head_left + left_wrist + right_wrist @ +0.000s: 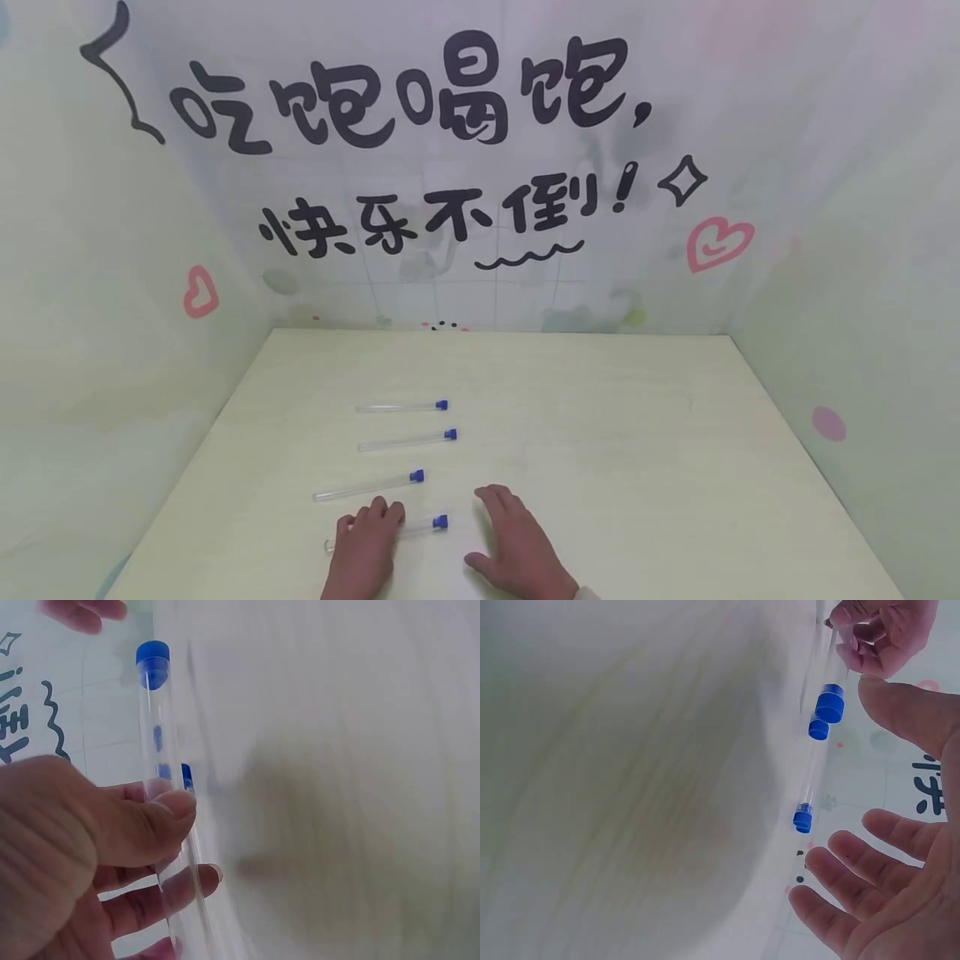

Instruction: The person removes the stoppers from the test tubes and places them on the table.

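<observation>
My left hand (pixel 365 546) pinches a clear test tube (pixel 154 712) with a blue cap (pixel 440 522), thumb on one side and fingers on the other. The capped end points to the right, toward my right hand (pixel 517 542). That hand is held with fingers spread and relaxed, nothing in it, a short way right of the cap. In the right wrist view its thumb (pixel 900 712) and fingers stand apart, with the blue cap (pixel 829 705) of the held tube beyond them.
Three more capped test tubes lie on the pale table beyond the hands: a near one (pixel 367 487), a middle one (pixel 405 442) and a far one (pixel 397 408), caps to the right. A printed backdrop (pixel 495 292) stands behind the table and along both sides.
</observation>
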A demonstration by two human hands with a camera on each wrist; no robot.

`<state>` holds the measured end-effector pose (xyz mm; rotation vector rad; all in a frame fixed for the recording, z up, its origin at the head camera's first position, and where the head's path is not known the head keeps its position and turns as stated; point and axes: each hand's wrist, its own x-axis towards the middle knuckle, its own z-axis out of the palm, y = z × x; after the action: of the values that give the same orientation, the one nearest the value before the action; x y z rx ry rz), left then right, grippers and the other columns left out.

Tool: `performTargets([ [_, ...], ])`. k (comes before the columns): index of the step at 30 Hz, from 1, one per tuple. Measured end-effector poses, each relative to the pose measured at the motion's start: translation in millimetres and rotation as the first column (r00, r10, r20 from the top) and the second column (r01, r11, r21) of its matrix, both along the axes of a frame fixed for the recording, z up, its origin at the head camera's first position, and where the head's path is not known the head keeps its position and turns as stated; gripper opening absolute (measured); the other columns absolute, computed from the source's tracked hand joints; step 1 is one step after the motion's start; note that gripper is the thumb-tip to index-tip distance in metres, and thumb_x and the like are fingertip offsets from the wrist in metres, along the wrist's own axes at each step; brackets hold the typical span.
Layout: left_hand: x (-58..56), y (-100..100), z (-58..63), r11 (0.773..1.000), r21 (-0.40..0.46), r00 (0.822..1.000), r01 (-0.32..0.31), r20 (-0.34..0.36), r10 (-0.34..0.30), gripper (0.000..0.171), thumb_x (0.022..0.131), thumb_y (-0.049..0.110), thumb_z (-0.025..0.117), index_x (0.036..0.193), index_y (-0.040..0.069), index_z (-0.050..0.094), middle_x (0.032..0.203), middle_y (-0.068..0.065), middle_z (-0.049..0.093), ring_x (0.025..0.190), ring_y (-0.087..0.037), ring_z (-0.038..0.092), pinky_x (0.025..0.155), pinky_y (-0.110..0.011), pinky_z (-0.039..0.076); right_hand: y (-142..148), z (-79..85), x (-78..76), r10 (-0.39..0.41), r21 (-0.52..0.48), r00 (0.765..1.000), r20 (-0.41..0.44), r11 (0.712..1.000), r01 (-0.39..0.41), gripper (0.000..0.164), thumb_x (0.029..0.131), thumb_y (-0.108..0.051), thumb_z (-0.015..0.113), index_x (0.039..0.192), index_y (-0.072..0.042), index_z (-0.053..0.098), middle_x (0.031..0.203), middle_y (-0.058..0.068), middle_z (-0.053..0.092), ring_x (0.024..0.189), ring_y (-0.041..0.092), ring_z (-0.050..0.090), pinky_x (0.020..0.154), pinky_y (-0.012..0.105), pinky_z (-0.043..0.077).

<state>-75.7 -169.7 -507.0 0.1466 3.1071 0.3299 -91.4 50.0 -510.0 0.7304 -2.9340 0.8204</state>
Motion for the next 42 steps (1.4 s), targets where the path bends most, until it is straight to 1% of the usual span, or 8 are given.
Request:
performTargets([
  [8, 2.3, 20.9, 5.2, 0.999, -0.012, 0.996, 0.051, -0.069, -0.051, 0.036, 0.069, -0.012, 0.071, 0.091, 0.013, 0.058, 0.084, 0.0, 0.047, 0.075, -0.018, 0.048, 0.072, -0.047, 0.047, 0.5, 9.0, 0.1, -0.007, 0.046, 1.0, -0.009, 0.999, 0.008, 0.069, 0.07, -0.03, 0.082, 0.127, -0.009, 0.05, 0.126, 0.007, 0.053, 0.112, 0.023, 0.055, 0.091, 0.038, 0.05],
  [14, 4.9, 36.0, 13.3, 0.997, -0.013, 0.994, 0.079, -0.075, -0.08, 0.034, 0.071, -0.01, 0.069, 0.093, 0.014, 0.058, 0.085, 0.001, 0.044, 0.075, -0.017, 0.045, 0.067, -0.041, 0.044, 2.9, 14.6, 3.3, 0.011, 0.079, 0.996, -0.089, 0.997, -0.004, 0.066, 0.068, -0.027, 0.083, 0.122, -0.008, 0.052, 0.121, 0.007, 0.054, 0.107, 0.021, 0.056, 0.088, 0.033, 0.051],
  [20, 6.3, 47.8, 26.9, 0.993, -0.038, 0.986, 0.111, -0.123, -0.115, 0.034, 0.072, -0.008, 0.071, 0.094, 0.014, 0.058, 0.085, 0.001, 0.045, 0.075, -0.017, 0.046, 0.065, -0.038, 0.043, 6.9, 20.5, 5.3, 0.005, 0.105, 0.981, -0.192, 0.994, 0.015, 0.061, 0.069, -0.029, 0.082, 0.119, -0.008, 0.054, 0.117, 0.005, 0.055, 0.102, 0.019, 0.056, 0.084, 0.032, 0.051],
  [23, 6.4, 51.6, 32.0, 0.991, -0.052, 0.983, 0.12, -0.131, -0.126, 0.035, 0.071, -0.007, 0.072, 0.096, 0.014, 0.059, 0.086, 0.001, 0.046, 0.076, -0.017, 0.047, 0.065, -0.038, 0.044, 8.2, 23.9, 4.9, 0.002, 0.108, 0.976, -0.217, 0.994, 0.022, 0.057, 0.07, -0.028, 0.082, 0.116, -0.009, 0.056, 0.115, 0.004, 0.056, 0.1, 0.017, 0.056, 0.083, 0.031, 0.051],
  [28, 7.0, 56.5, 33.3, 0.984, -0.08, 0.97, 0.157, -0.174, -0.169, 0.039, 0.068, -0.007, 0.073, 0.098, 0.012, 0.058, 0.088, 0.0, 0.047, 0.078, -0.018, 0.049, 0.065, -0.037, 0.044, 10.4, 25.9, 4.4, 0.002, 0.091, 0.967, -0.254, 0.996, 0.022, 0.047, 0.071, -0.024, 0.082, 0.108, -0.01, 0.058, 0.108, 0.0, 0.057, 0.093, 0.013, 0.056, 0.079, 0.027, 0.051],
  [33, 7.6, 60.2, 32.0, 0.978, -0.085, 0.956, 0.19, -0.209, -0.204, 0.037, 0.068, -0.007, 0.072, 0.097, 0.011, 0.058, 0.087, 0.0, 0.047, 0.078, -0.018, 0.05, 0.063, -0.034, 0.043, 12.7, 24.8, 3.5, 0.003, 0.079, 0.948, -0.318, 0.997, 0.023, 0.037, 0.07, -0.019, 0.083, 0.098, -0.013, 0.059, 0.095, -0.005, 0.055, 0.082, 0.008, 0.052, 0.072, 0.021, 0.05],
  [39, 6.9, 62.1, 34.3, 0.971, 0.007, 0.959, 0.241, -0.155, -0.237, 0.035, 0.07, -0.012, 0.068, 0.098, 0.007, 0.058, 0.087, -0.001, 0.045, 0.073, -0.015, 0.044, 0.059, -0.03, 0.041, 17.6, 22.2, 2.8, -0.016, 0.015, 0.918, -0.397, 1.0, 0.024, 0.032, 0.069, -0.004, 0.081, 0.087, -0.014, 0.056, 0.088, -0.007, 0.051, 0.076, 0.006, 0.05, 0.064, 0.015, 0.047],
  [42, 6.5, 63.2, 35.1, 0.967, 0.038, 0.961, 0.251, -0.129, -0.244, 0.035, 0.071, -0.012, 0.066, 0.099, 0.006, 0.058, 0.087, 0.0, 0.044, 0.072, -0.014, 0.042, 0.058, -0.029, 0.04, 19.7, 21.5, 2.6, -0.022, -0.003, 0.91, -0.414, 1.0, 0.022, 0.03, 0.069, -0.001, 0.079, 0.084, -0.014, 0.056, 0.086, -0.007, 0.051, 0.075, 0.005, 0.05, 0.063, 0.014, 0.046],
])
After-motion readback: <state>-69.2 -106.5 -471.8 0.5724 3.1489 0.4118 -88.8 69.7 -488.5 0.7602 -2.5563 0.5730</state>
